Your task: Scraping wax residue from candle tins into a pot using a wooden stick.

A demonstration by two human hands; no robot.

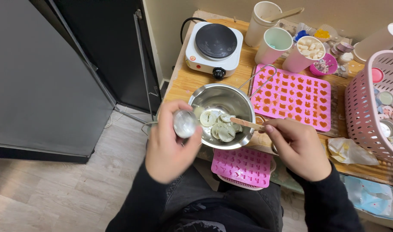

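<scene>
I'm gripping a small round metal tin in my left hand, fingers wrapped around it and its open mouth tipped toward the steel melting pot, right at the pot's left rim, so whatever is inside can drop in. My right hand is pinching a flat wooden stick, narrow grip at the near end, and the far tip is reaching over the rim among the pale wax discs lying at the bottom. The discs are sitting in the centre of the frame, piled loosely, not melted as far as I can tell.

The pot is resting at the near edge of the wooden tabletop, its long wire handle pointing up and right. Just behind it, in the upper middle, the white single hot plate is standing close at hand. To the right a pink silicone mould is lying flat, cavities up; a second, smaller pink mould is sitting below the pot near my lap. Cups are crowding the upper right, and a pink plastic basket is filling the right edge.
</scene>
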